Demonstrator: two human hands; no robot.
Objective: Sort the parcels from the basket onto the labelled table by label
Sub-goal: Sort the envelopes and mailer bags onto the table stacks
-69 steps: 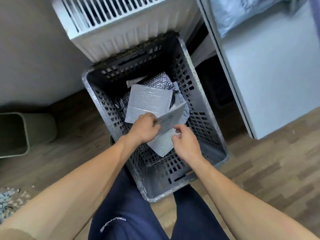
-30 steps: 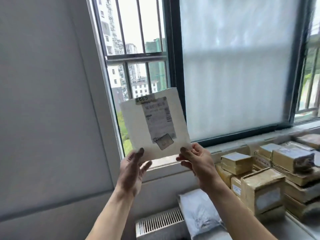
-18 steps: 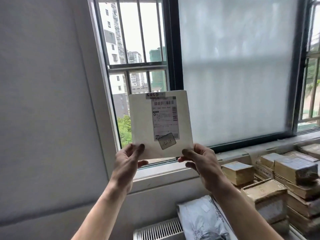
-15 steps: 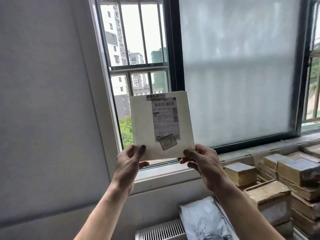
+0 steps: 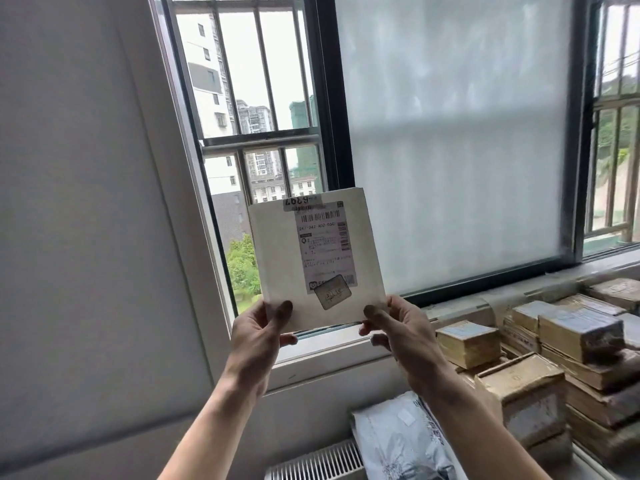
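A flat white parcel (image 5: 277,258) with a printed shipping label (image 5: 325,247) is held upright at chest height in front of the window. My left hand (image 5: 258,336) pinches its lower left corner, thumb on the front. My right hand (image 5: 401,332) pinches the lower right corner the same way. The label faces me, with a barcode near the top and a small sticker at its bottom. The basket is out of view.
Stacked brown taped boxes (image 5: 550,355) fill the table at the lower right, along the window sill (image 5: 346,351). A grey plastic mailer bag (image 5: 398,441) lies at the table's near left end. A white radiator (image 5: 315,462) sits below. A plain wall is on the left.
The parcel came out of the basket and was raised before the window. Over the last half second it has stayed almost still in both hands, tilting slightly.
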